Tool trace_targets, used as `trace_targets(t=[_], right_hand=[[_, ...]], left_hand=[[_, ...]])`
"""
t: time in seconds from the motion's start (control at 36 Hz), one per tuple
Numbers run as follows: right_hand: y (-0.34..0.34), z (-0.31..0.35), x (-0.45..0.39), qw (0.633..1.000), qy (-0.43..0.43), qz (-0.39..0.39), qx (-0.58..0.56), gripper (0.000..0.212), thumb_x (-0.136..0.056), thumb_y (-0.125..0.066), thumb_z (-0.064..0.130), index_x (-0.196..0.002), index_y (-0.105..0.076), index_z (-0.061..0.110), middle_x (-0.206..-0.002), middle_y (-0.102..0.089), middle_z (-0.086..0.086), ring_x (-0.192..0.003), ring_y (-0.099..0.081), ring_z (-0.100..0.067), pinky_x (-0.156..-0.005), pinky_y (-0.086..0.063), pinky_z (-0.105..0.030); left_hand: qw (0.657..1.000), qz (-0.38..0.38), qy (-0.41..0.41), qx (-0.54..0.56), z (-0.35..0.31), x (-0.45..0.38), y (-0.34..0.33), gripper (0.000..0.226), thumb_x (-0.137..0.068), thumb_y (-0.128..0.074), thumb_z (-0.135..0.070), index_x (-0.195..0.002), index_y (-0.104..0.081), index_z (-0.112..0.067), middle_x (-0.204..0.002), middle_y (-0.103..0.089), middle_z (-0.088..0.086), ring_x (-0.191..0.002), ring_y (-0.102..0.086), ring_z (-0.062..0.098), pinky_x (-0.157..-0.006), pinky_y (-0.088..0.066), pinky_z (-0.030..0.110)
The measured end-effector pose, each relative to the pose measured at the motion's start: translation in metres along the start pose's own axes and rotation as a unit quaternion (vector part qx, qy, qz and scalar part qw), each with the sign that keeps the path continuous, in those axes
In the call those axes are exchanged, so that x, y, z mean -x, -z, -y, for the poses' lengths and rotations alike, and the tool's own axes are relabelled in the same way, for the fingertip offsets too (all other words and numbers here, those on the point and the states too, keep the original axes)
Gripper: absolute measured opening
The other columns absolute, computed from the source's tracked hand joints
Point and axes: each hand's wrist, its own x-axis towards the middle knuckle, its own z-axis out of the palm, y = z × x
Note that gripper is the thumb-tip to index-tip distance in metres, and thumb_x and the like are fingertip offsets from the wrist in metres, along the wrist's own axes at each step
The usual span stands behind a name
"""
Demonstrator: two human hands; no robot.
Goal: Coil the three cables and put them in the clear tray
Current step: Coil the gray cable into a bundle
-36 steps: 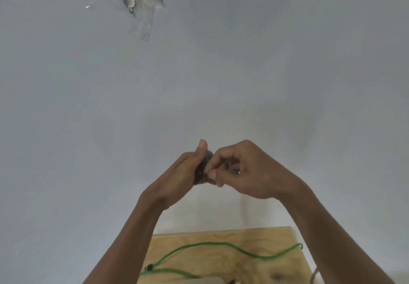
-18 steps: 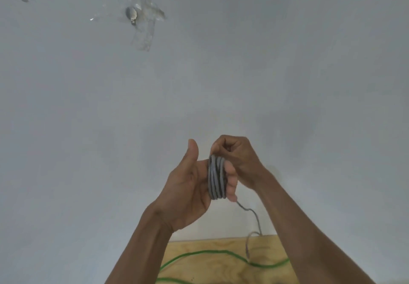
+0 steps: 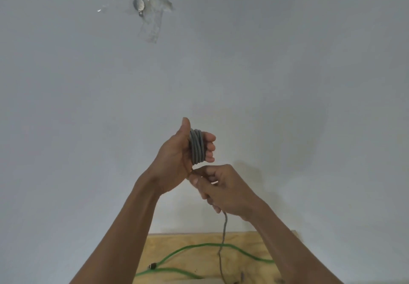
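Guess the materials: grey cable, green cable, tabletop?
Grey cable: looks like matte rubber or plastic sheathing; dull, no shine, wound in smooth loops around the left hand, tail running through the right hand.
Green cable: probably glossy plastic jacket; bright, slightly shiny.
Tabletop: light unfinished plywood by its visible grain and pale bare surface.

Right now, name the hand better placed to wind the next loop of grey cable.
Right hand: it grips the grey cable tail just below the coil, free to move. The left hand serves as spool, wrapped in loops.
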Motion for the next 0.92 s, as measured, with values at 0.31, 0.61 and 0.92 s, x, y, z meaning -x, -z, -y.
trace_targets(t=[0.31,0.61,0.92], right_hand=[[0.023,0.036,0.01,0.983,0.091,0.024,0.157,0.005,-0.088,-0.074,0.014,-0.088,-0.079,0.014,-0.071,-0.074,-0.005,-0.056,-0.066,-0.007,-0.062,-0.057,-0.03],[0.049,0.02,-0.028,0.994,0.105,-0.011,0.035,0.014,-0.079,-0.083,0.018,-0.085,-0.076,0.007,-0.067,-0.07,-0.003,-0.055,-0.054,-0.015,-0.054,-0.045,-0.027],[0.009,-0.035,-0.006,0.996,0.023,-0.048,-0.072,0.03,-0.092,-0.063,0.022,-0.065,-0.071,0.031,-0.059,-0.062,0.004,-0.051,-0.048,-0.02,-0.048,-0.037,-0.029]], left_hand=[[0.986,0.024,0.016,-0.164,0.024,0.019,0.01,0.075,-0.096,-0.019,-0.062,-0.083,-0.064,-0.003,-0.077,-0.06,0.011,-0.074,-0.05,0.026,-0.076,-0.041,0.037],[0.991,0.113,0.07,0.014,0.043,0.037,-0.001,0.086,-0.087,-0.017,-0.072,-0.085,-0.063,0.001,-0.078,-0.06,0.02,-0.068,-0.059,0.03,-0.071,-0.053,0.035],[0.988,0.085,0.006,0.13,0.031,0.023,-0.006,0.08,-0.088,-0.028,-0.068,-0.09,-0.069,0.001,-0.082,-0.062,0.018,-0.072,-0.059,0.03,-0.071,-0.055,0.036]])
